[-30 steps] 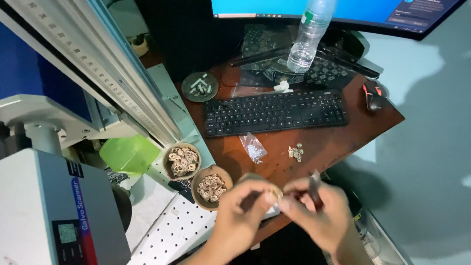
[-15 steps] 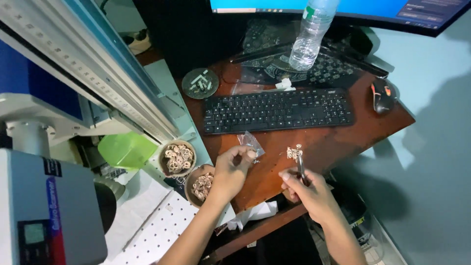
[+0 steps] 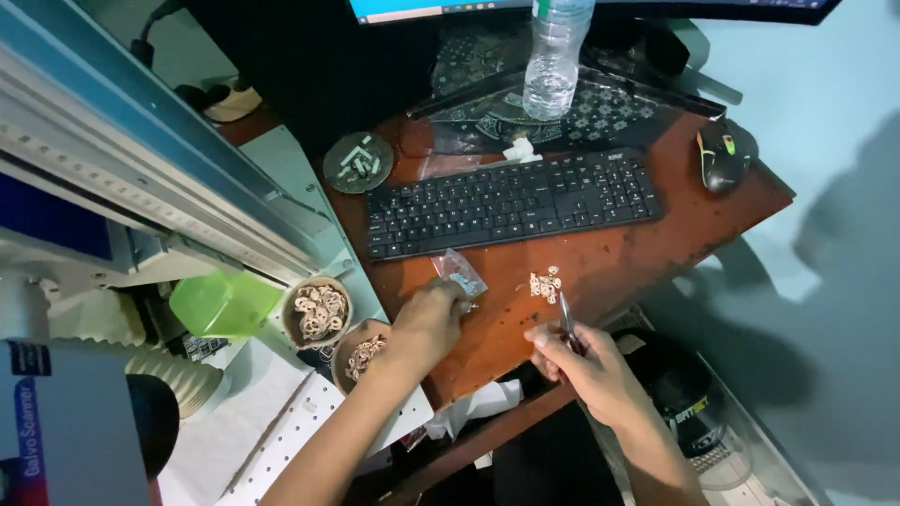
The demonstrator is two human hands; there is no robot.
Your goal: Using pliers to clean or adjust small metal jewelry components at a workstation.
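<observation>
Tweezers [image 3: 568,323] pinched in the right hand [image 3: 589,367], tips at a small pile of pale pieces [image 3: 545,284] on the brown desk [image 3: 647,245], left hand [image 3: 429,323] grasping a small plastic bag [image 3: 458,275] near the keyboard [image 3: 511,200], two bowls [image 3: 319,312] at left.

Two hands work above a counter [image 3: 656,253]: the left hand [image 3: 427,323] and the right hand [image 3: 586,361]. One black keyboard [image 3: 511,201], one mouse [image 3: 720,155], one plastic bottle [image 3: 555,56]. Two small bowls [image 3: 319,312] [image 3: 361,349] of pale pieces. One green container [image 3: 223,302]. One round dish [image 3: 358,162].
</observation>
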